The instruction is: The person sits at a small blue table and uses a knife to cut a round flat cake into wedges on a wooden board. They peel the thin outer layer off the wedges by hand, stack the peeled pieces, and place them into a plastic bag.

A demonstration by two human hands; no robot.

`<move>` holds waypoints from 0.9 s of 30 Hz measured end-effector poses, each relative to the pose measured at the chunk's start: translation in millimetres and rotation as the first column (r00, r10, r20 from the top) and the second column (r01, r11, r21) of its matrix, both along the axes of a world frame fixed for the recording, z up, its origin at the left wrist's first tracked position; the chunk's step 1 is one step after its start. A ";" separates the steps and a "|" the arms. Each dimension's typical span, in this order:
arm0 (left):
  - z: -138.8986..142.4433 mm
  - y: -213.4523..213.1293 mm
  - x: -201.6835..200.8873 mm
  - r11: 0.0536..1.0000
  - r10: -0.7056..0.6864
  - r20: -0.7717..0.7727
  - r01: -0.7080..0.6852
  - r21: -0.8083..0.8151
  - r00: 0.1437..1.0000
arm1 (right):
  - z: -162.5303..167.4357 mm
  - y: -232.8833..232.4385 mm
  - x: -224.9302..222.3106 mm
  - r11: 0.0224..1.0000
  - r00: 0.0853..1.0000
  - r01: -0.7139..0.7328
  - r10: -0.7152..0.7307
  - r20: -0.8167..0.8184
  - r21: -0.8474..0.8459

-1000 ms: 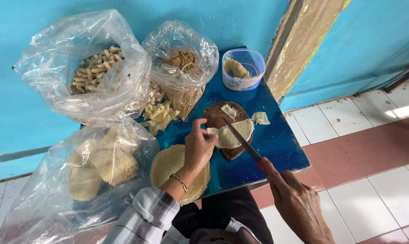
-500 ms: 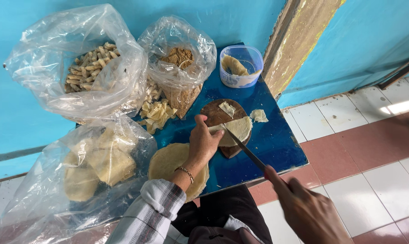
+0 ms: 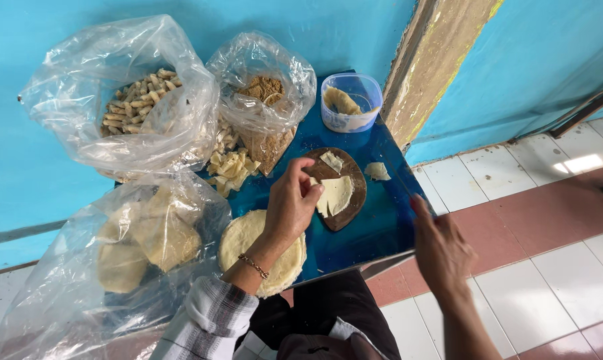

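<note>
Nearest me, my right hand (image 3: 441, 250) is hanging off the table's right edge; I cannot tell whether its fingers are curled on anything, blur hiding them. Just left, a stack of pale dough rounds (image 3: 261, 250) is sitting under my left wrist. Farther in, my left hand (image 3: 291, 203) is pinching the cut dough sheet (image 3: 335, 195) lying on the brown board (image 3: 335, 190). I am judging this the lifting step; next calls for peeling gently.

We're at a small home food-prep corner: a low blue worktop (image 3: 381, 227) against a turquoise painted wall (image 3: 21, 173), tiled floor (image 3: 535, 267) on the right, clear plastic bags of rolled snacks (image 3: 135, 100) and dough rounds (image 3: 148, 233), plus a stacked pile of wrappers (image 3: 248, 243).
</note>
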State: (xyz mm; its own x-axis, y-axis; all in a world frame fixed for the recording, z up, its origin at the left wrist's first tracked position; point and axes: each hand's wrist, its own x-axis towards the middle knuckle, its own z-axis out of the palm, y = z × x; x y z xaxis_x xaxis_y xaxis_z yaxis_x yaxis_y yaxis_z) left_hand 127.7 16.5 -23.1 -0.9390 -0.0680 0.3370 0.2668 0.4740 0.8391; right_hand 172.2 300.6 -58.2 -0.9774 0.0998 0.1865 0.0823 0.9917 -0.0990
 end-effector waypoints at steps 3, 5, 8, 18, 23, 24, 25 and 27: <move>12.9 -2.5 11.6 0.998 -0.022 -0.020 0.021 -0.065 1.000 | -7.3 -23.2 -19.1 0.996 0.992 -0.093 0.093 -0.085 0.006; 19.5 -10.0 14.4 0.995 -0.041 -0.013 0.040 -0.093 0.999 | 3.7 -31.3 -27.2 0.979 0.956 -0.205 0.197 -0.218 -0.013; 25.8 -18.9 15.2 0.987 -0.136 -0.027 0.133 -0.086 0.990 | 27.5 -49.1 -48.0 0.806 0.801 -0.568 0.494 -0.339 -0.167; 37.1 -45.0 44.2 0.951 -0.279 -0.085 0.287 0.117 0.957 | 38.5 -87.5 -123.9 0.241 0.327 -0.436 0.940 0.096 -0.867; 17.5 -65.0 61.2 0.832 -0.195 0.034 0.147 0.535 0.980 | 32.7 -66.8 -98.7 0.352 0.542 -0.438 0.837 0.069 -0.827; 11.2 -66.0 63.6 0.763 -0.212 0.037 0.142 0.631 0.977 | 31.3 -66.5 -90.4 0.279 0.570 -0.379 0.822 0.015 -0.883; 4.7 -66.6 66.5 0.683 -0.227 0.038 0.131 0.719 0.973 | 30.1 -66.8 -79.9 0.199 0.598 -0.318 0.801 -0.033 -0.927; -8.9 -61.8 72.6 0.604 -0.181 0.073 0.052 0.795 0.981 | 28.0 -73.5 -56.9 0.046 0.642 -0.228 0.758 -0.115 -0.972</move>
